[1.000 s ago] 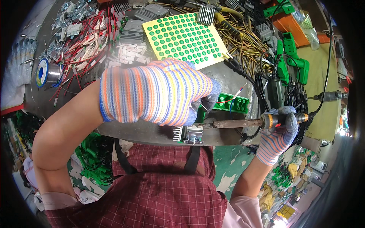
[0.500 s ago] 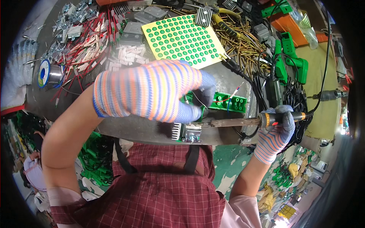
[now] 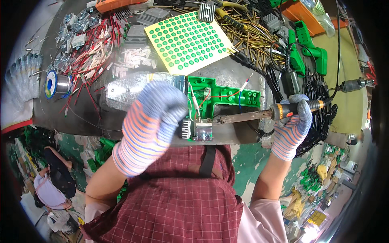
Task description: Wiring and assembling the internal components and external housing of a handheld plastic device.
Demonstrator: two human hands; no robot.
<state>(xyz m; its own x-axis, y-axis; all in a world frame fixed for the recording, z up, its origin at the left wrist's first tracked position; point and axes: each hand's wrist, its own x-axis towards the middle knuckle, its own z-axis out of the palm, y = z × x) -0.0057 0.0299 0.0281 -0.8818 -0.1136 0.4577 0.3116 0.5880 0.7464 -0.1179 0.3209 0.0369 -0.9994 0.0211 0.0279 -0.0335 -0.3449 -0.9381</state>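
Observation:
In my right hand, gloved in stripes, I hold a soldering iron by its black and yellow handle. Its tip points left, close beside a shiny metal part at the table's near edge. Just behind lies an open green tool housing with white, red and blue wires inside. A pale metallic-looking plate extends from the housing's left end. My left hand hovers left of the housing, blurred, its fingers curled together; anything between them is hidden. Left of the shiny part is a comb-like piece.
A yellow sheet of round green stickers lies behind the housing. Farther left are a solder spool, red wires and white connectors. Brass-coloured rods, green casings and coiled black cable crowd the right.
My left hand has pulled back left and toward me, uncovering the housing, its wires and the pale plate. The soldering iron stays beside the shiny part in my right hand.

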